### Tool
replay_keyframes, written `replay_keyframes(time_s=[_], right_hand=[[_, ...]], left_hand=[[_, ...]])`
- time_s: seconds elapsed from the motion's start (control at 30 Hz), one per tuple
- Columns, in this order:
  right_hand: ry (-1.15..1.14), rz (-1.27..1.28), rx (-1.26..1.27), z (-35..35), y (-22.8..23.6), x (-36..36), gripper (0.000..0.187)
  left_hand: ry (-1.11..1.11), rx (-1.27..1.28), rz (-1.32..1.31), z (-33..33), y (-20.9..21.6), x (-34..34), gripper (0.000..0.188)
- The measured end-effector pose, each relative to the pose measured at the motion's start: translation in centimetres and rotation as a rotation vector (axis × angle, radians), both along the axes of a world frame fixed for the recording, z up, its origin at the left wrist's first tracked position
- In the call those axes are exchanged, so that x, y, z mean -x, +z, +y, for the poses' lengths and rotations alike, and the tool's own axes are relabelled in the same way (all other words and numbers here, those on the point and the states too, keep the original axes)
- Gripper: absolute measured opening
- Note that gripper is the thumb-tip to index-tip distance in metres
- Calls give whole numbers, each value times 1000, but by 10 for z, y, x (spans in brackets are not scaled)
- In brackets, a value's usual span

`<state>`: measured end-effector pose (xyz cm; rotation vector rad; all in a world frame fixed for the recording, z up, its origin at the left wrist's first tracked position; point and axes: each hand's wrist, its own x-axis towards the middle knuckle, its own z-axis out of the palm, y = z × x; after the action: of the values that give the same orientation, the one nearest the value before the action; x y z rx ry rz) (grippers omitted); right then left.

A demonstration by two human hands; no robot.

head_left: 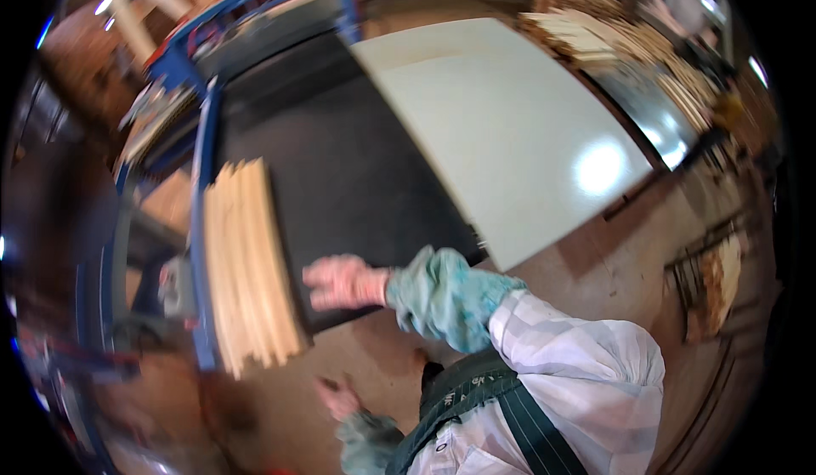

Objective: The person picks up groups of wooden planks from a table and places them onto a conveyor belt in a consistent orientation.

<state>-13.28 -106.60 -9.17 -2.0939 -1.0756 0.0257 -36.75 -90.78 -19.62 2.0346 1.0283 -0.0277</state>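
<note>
My right hand (344, 282) reaches over the near edge of the black belt (340, 152), a little to the right of a row of light wooden boards (246, 262). Its fingers are spread, slightly blurred, and hold nothing. Lower down, beside the belt's near end, my left hand (337, 397) hangs above the floor with thumb and fingers apart. Neither hand touches the boards. They lie side by side along the belt's left edge, and their ends are uneven.
A blue machine frame (204, 211) runs along the belt's left side and rises at its far end. To the right adjoins a glossy pale table (501, 118). Stacked wooden strips (612, 37) lie at the far right, and a rack with wood pieces (718, 288) stands at right.
</note>
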Motion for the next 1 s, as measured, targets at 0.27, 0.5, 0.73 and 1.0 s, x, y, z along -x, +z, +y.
replay_keyframes(time_s=[0.27, 0.5, 0.73, 1.0], right_hand=[[-151, 769, 133, -301, -31, 189, 61], [-1151, 844, -307, -593, -63, 293, 56], [-1417, 755, -773, -715, -39, 318, 52], [-1452, 722, -403, -865, -60, 297, 45]], left_hand=[[-1572, 258, 190, -270, 2, -21, 56], [-1828, -157, 29, -530, 80, -47, 58], [-2346, -97, -55, -718, 89, -65, 60], [-2748, -44, -163, -929, 76, -106, 43]])
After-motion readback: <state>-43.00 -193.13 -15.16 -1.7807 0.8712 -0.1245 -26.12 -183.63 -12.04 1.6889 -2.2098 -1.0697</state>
